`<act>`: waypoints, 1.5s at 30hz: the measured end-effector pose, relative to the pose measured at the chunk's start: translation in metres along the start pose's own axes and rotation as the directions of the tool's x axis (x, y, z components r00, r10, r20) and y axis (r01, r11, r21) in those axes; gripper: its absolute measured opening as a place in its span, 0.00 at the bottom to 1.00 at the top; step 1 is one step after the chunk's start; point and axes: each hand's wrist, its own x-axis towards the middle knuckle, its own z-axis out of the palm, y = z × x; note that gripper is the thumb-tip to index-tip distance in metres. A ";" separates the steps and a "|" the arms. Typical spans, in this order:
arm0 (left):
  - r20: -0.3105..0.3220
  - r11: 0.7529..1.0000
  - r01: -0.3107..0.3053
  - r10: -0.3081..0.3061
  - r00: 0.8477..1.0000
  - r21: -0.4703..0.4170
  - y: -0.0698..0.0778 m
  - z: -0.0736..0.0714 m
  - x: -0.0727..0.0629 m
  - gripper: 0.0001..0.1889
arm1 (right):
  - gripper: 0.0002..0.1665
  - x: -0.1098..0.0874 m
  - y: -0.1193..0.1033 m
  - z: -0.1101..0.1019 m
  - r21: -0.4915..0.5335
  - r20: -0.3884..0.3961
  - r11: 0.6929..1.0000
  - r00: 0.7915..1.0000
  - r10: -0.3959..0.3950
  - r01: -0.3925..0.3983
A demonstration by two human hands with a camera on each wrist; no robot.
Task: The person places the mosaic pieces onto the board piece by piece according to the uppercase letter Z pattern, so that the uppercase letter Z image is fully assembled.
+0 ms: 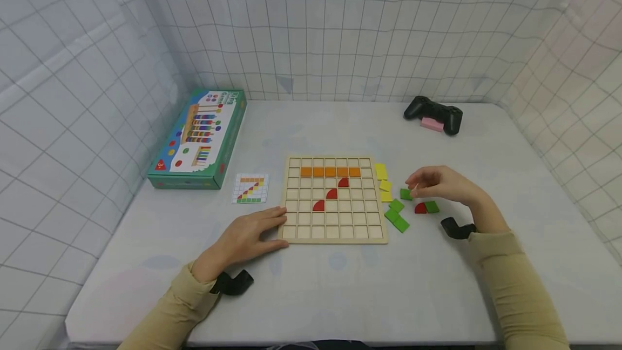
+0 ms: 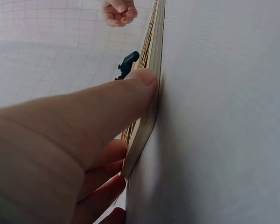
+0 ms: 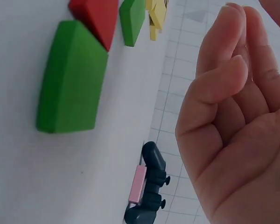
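A square wooden grid board (image 1: 338, 233) lies on the table. One row holds several orange square tiles (image 1: 330, 172); below it, red quarter-round tiles (image 1: 331, 194) step down diagonally to the left. My left hand (image 1: 248, 235) rests at the board's left edge, and its thumb (image 2: 142, 79) touches the rim in the left wrist view. Above the loose pieces on the right hovers my right hand (image 1: 439, 184), its fingers loosely bent with nothing visible in them. Under and near it lie a green tile (image 1: 431, 207), a red quarter-round piece (image 1: 420, 208) and another green tile (image 1: 406, 194).
Yellow tiles (image 1: 381, 172) and more green tiles (image 1: 397, 205) lie along the board's right side. A printed pattern card (image 1: 250, 188) sits left of the board. Behind it is a green game box (image 1: 199, 136). A black game controller (image 1: 434, 114) rests on a pink block (image 1: 432, 124) at the back right.
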 end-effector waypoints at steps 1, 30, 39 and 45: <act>0.001 1.000 0.002 -0.002 1.000 0.000 0.000 0.000 0.000 0.32 | 0.18 -0.001 0.003 0.000 -0.001 0.011 1.000 1.000 0.006 -0.006; 0.037 0.999 0.046 -0.046 0.998 -0.014 0.001 -0.001 0.001 0.32 | 0.23 -0.008 0.033 -0.003 0.026 0.084 0.994 0.991 0.102 -0.104; 0.040 0.999 0.049 -0.048 0.998 -0.018 0.002 -0.001 0.000 0.32 | 0.23 -0.005 0.037 0.000 -0.035 0.069 0.997 0.995 0.074 -0.072; 0.045 0.998 0.053 -0.052 0.998 -0.018 0.002 -0.002 0.001 0.32 | 0.20 -0.005 0.032 0.002 -0.077 0.034 0.994 0.997 0.074 -0.072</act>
